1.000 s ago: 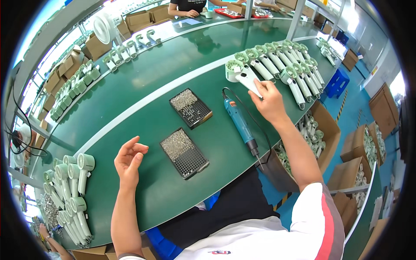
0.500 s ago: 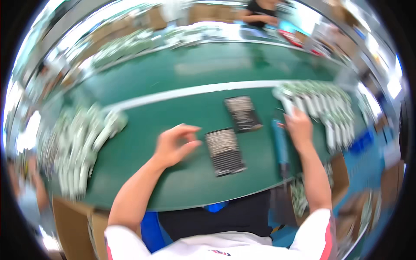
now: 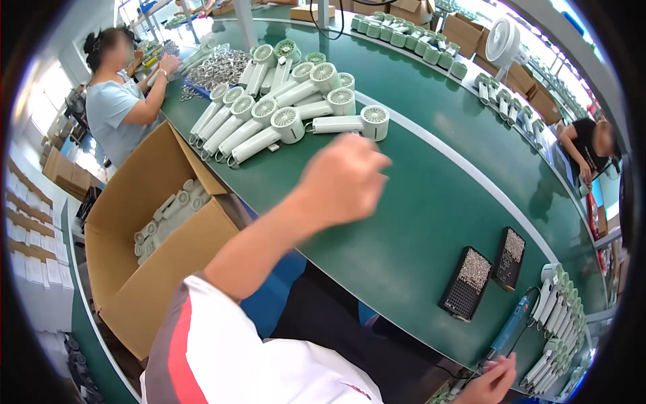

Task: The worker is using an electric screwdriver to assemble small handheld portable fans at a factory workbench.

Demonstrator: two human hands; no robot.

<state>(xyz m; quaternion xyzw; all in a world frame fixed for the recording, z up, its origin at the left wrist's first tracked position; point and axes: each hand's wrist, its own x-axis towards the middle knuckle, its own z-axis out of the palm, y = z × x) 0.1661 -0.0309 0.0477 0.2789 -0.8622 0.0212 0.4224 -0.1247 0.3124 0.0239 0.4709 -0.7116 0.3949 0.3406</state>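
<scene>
My left hand (image 3: 343, 180), smeared by motion, is over the green table just in front of a pale green handheld fan (image 3: 375, 124). That fan lies at the right end of a pile of similar fans (image 3: 286, 121). Whether the fingers touch it cannot be made out. My right hand (image 3: 493, 382) is at the lower edge with fingers loosely bent and apart, nothing visible in them. Close by lies a teal electric screwdriver (image 3: 511, 324). Two black trays, the nearer (image 3: 459, 301) and the farther (image 3: 506, 272), hold small silvery pieces, probably screws.
An open cardboard box (image 3: 111, 269) with more fans stands left of the table. Beyond the pile lie metal rings (image 3: 219, 69). More fans (image 3: 558, 316) line the right end. One person (image 3: 118, 108) works at the far left, another (image 3: 587, 151) at the far right.
The view has swung left. My left hand has gone from beside the trays to the left-hand fan pile. My right hand has come away from the fan handle on the right.
</scene>
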